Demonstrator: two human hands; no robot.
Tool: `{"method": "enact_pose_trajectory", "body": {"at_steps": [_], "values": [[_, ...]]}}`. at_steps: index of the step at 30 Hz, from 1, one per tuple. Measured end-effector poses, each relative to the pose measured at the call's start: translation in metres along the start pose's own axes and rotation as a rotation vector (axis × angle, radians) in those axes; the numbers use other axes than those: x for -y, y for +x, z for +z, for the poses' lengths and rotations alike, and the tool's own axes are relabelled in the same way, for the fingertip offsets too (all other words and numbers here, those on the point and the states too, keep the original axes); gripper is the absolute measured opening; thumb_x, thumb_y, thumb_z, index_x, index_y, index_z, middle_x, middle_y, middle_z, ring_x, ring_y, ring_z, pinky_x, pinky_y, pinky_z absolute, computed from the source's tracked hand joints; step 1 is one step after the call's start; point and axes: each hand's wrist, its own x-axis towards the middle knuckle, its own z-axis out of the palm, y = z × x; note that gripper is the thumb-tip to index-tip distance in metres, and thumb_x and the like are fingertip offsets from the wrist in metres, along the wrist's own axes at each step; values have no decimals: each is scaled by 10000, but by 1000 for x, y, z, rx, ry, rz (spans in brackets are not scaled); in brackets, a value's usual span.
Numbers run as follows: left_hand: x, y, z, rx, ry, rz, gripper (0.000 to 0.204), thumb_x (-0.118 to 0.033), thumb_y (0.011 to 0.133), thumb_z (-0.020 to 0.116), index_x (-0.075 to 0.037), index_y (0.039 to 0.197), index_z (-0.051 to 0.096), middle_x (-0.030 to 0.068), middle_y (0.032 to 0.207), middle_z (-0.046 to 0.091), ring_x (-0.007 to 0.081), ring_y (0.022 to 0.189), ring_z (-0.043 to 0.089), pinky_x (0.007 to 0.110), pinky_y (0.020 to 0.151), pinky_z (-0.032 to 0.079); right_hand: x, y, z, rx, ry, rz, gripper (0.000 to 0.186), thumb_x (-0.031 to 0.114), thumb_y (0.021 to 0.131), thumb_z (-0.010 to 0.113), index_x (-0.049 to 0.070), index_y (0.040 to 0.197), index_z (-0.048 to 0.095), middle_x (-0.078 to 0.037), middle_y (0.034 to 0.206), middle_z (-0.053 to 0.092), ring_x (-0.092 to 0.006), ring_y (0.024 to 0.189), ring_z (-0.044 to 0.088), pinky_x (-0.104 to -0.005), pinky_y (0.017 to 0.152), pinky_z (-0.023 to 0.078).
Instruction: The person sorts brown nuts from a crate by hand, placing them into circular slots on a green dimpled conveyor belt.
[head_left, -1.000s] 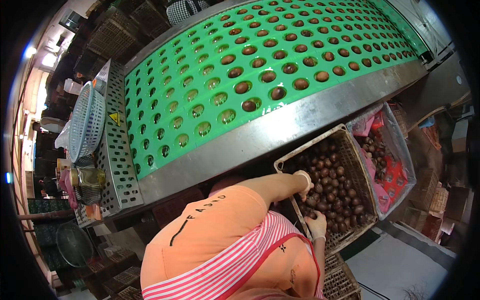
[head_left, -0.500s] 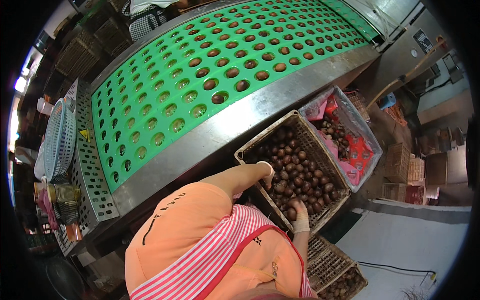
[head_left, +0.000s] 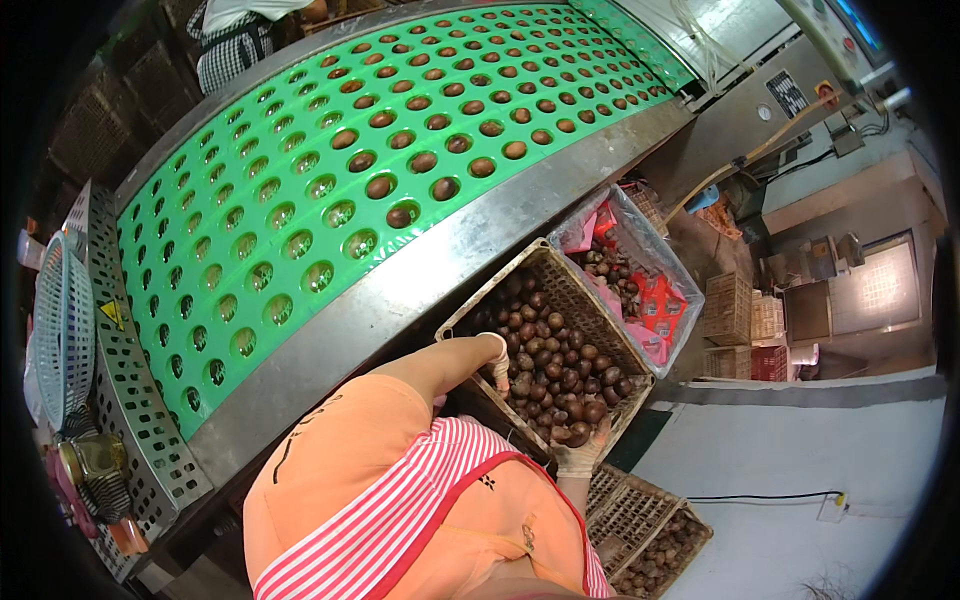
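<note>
Many round dark-brown fruits (head_left: 545, 345), which look like passion fruits, fill a dirty plastic crate (head_left: 632, 412) in front of me. My right hand (head_left: 583, 455), in a pale glove or wrap, is at the crate's near right corner. Its fingers curl under a couple of the fruits. At the crate's near left side, my left hand (head_left: 497, 365) reaches down over the rim, fingers stretched against the pile, with no fruit visible in it. Beyond the crate lies a green panel (head_left: 330, 190) with rows of round pockets. Fruits sit singly in its far and right pockets; the nearer left ones hold none.
A steel ledge (head_left: 420, 275) edges the panel. A lined bin (head_left: 690, 310) with fruits and red-pink packaging stands right of the crate. Another crate (head_left: 612, 512) of fruits is at lower right. A light-blue basket (head_left: 65, 330) leans at far left. Someone (head_left: 235, 45) is across the panel.
My view has turned to the right, so the panel and crate sit further left. My right hand has turned palm-up under fruits at the crate's corner. My left hand remains at the crate's left side.
</note>
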Motion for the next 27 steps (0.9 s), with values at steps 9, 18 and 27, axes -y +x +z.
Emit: {"method": "enact_pose_trajectory", "body": {"at_steps": [9, 18, 27], "values": [[6, -3, 1, -89, -2, 204, 965, -614, 767, 718, -96, 1498, 361, 113, 1568, 316, 276, 1435, 299, 406, 1144, 261, -2, 19, 36, 56, -33, 53, 648, 661, 815, 633, 150, 1210, 573, -46, 1138, 644, -161, 765, 630, -241, 434, 475], [113, -216, 65, -613, -988, 1018, 561, -341, 851, 719, 9, 1267, 578, 98, 1175, 654, 146, 1064, 589, 304, 903, 502, -27, 68, 151, 155, -288, 105, 488, 609, 915, 501, 205, 1187, 549, -28, 1109, 653, -118, 656, 525, -207, 460, 376], [292, -251, 176, -1749, -972, -68, 507, -306, 749, 781, -16, 1139, 640, 124, 1173, 566, 208, 923, 596, 333, 804, 520, -220, 88, 404, 988, -1748, -859, 436, 327, 662, 783, 144, 1044, 676, -150, 1239, 502, -362, 1026, 591, -434, 878, 504]]}}
